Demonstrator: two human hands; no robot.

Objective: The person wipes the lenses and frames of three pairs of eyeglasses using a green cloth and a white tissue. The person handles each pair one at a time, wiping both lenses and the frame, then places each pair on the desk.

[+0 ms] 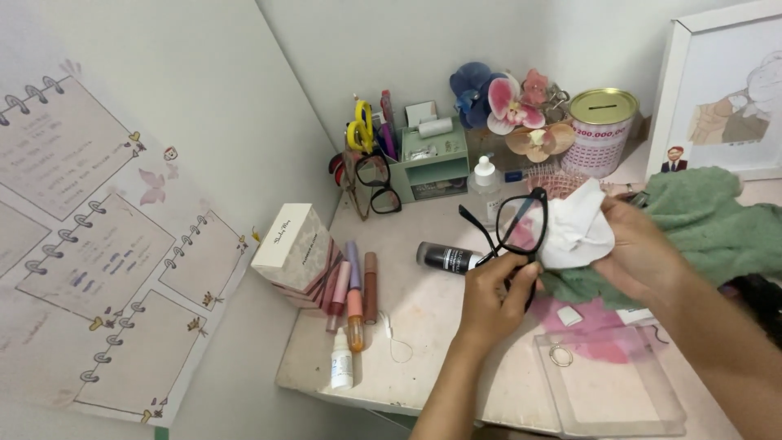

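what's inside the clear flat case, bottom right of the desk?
Inside the clear flat case only a small metal ring shows, near its upper left corner. A pink patch shows through it. The right forearm covers its right edge, so that part is hidden.

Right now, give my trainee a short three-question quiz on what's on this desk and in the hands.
1. True or false: the left hand holds black glasses.
2. What does the right hand press on the lens? A) white cloth B) green towel C) scissors
3. What lies in the clear pouch?

Key:
1. True
2. A
3. A small ring
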